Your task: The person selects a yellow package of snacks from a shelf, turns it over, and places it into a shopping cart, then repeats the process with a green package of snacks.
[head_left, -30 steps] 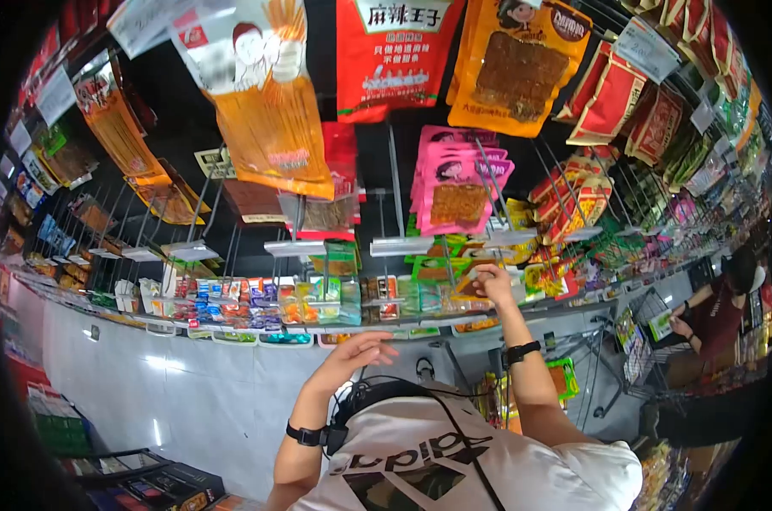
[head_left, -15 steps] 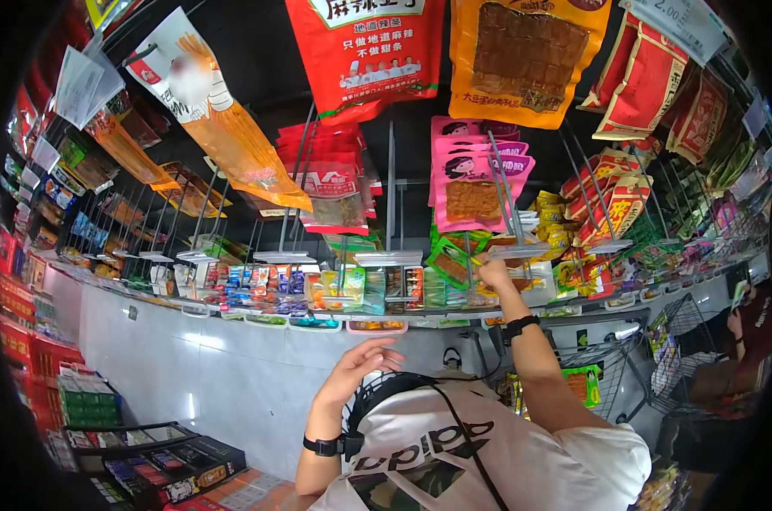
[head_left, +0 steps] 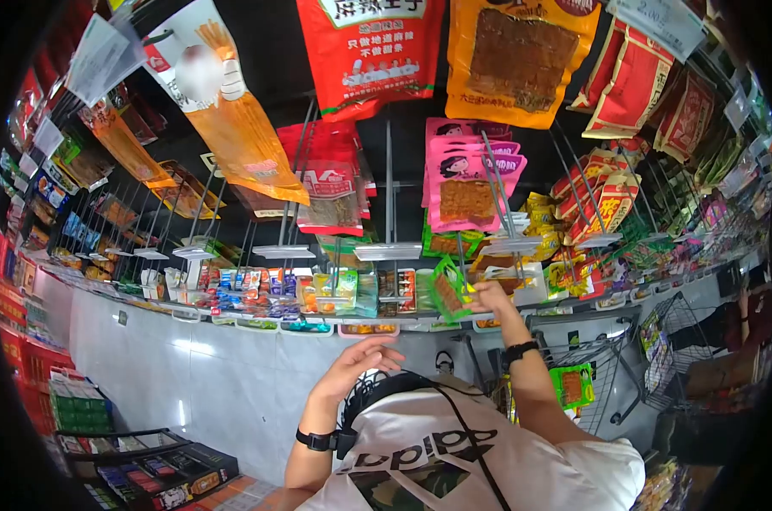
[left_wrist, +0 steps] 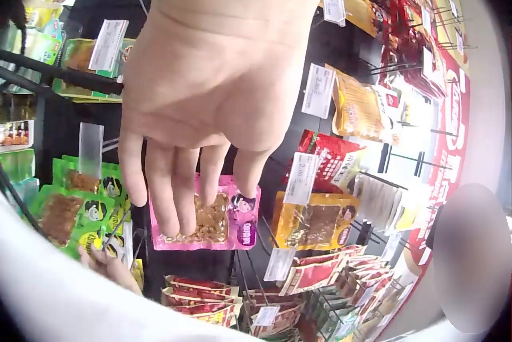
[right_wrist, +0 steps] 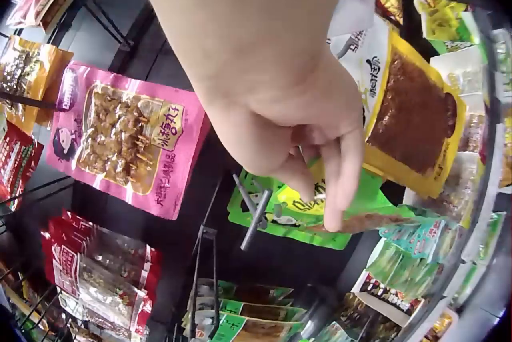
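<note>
My right hand (head_left: pixel 492 298) pinches a green snack packet (head_left: pixel 448 290) with a browned food window, in front of the lower hooks. In the right wrist view, thumb and fingers grip the edge of this green packet (right_wrist: pixel 292 226), and a metal hook end (right_wrist: pixel 258 218) overlaps it. Pink snack packets (head_left: pixel 464 200) hang above the hand. A yellow-edged packet (right_wrist: pixel 416 114) hangs right beside it. My left hand (head_left: pixel 360 366) hovers in front of my chest with relaxed fingers and nothing in them. In the left wrist view, this left hand (left_wrist: pixel 212 94) overlaps a pink packet (left_wrist: pixel 244 218).
Large orange (head_left: pixel 522 64) and red (head_left: pixel 371 60) snack bags hang overhead on hooks. Small packaged snacks (head_left: pixel 258 285) fill the low shelf. A wire shopping cart (head_left: pixel 612 375) with a green packet (head_left: pixel 572 387) in it stands at my right, and another person (head_left: pixel 757 315) is beyond it.
The green packet has come down and toward me from the hooks in my right hand. The view turned slightly left. My left hand stays raised near my chest.
</note>
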The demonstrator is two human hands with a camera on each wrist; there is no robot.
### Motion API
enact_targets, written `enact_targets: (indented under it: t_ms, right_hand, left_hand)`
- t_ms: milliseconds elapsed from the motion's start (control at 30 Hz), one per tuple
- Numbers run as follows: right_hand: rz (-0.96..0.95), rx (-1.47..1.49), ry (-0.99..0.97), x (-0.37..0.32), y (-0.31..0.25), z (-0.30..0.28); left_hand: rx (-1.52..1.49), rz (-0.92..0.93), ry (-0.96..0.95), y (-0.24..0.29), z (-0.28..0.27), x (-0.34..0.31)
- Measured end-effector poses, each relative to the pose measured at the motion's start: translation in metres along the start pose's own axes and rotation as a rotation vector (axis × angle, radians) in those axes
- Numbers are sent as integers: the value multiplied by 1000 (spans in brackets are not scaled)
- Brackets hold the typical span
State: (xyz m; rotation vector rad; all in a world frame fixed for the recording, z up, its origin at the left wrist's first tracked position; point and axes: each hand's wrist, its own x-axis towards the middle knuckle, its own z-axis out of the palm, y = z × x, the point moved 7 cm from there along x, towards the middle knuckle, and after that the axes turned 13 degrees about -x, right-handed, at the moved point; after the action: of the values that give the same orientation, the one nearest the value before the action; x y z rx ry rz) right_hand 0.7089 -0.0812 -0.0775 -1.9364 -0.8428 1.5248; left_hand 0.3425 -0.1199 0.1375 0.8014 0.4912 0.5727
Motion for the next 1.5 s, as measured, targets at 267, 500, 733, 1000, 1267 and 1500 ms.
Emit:
enact_targets:
  t_ms: [267, 500, 733, 1000, 1267, 1500]
  right_hand:
    - [2, -228, 26, -47, 37, 14]
    - [-313, -445, -49, -178, -50, 22]
    - [-737, -398, 0, -325, -154, 33]
    - [-648, 185, 455, -375, -121, 25]
    - [-562, 233, 610, -384, -59, 37]
    - [-401, 101, 389, -361, -54, 79]
  left_hand:
    - [4, -14, -123, 4, 4, -1]
    - [42, -72, -89, 8, -23, -10]
    - [257, 109, -183, 33, 8, -4]
    - [525, -82, -404, 2, 57, -6]
    - [65, -201, -145, -37, 50, 24]
    - [111, -138, -199, -47, 75, 42]
